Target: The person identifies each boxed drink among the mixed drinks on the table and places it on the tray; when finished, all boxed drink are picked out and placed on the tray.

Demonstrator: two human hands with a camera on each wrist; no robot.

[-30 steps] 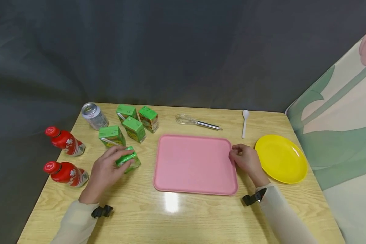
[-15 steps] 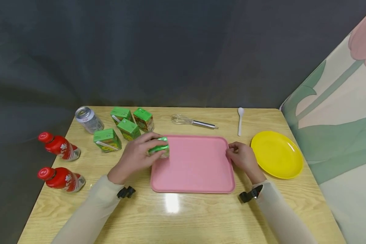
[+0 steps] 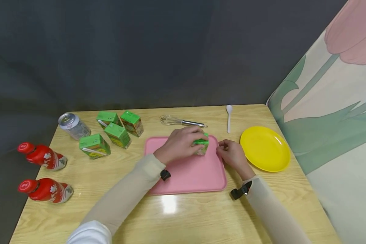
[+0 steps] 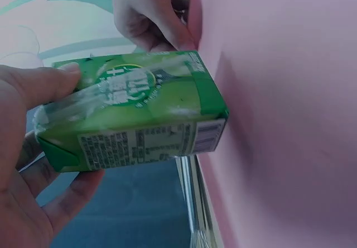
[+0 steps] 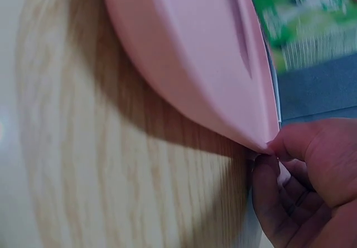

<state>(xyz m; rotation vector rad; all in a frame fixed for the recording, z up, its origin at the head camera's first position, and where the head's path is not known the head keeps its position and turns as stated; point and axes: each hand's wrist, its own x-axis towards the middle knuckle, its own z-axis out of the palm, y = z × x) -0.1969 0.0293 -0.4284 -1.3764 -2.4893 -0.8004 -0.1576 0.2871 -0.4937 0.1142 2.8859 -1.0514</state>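
My left hand [image 3: 181,144] grips a green juice box [image 4: 134,105] with the thumb on one side and fingers on the other. The box is above the right back part of the pink tray [image 3: 195,174]; its lower end is close to the tray, and I cannot tell whether they touch. At the tray's right edge, my right hand [image 3: 233,156] pinches the rim between thumb and index finger, as the right wrist view also shows. Standing at the back left are several more juice boxes [image 3: 94,145], one with a white straw on its side.
Two red-capped bottles [image 3: 47,190] stand at the left edge, with a silver can [image 3: 74,126] behind them. Behind the tray lie a whisk [image 3: 183,122] and a white spoon [image 3: 229,117]. A yellow plate [image 3: 264,149] is on the right. Dark cloth [image 3: 158,51] hangs behind the table.
My left hand has carried the juice box from the left side of the table rightward over the tray. My right hand has stayed at the tray's right rim. The head view has shifted slightly.
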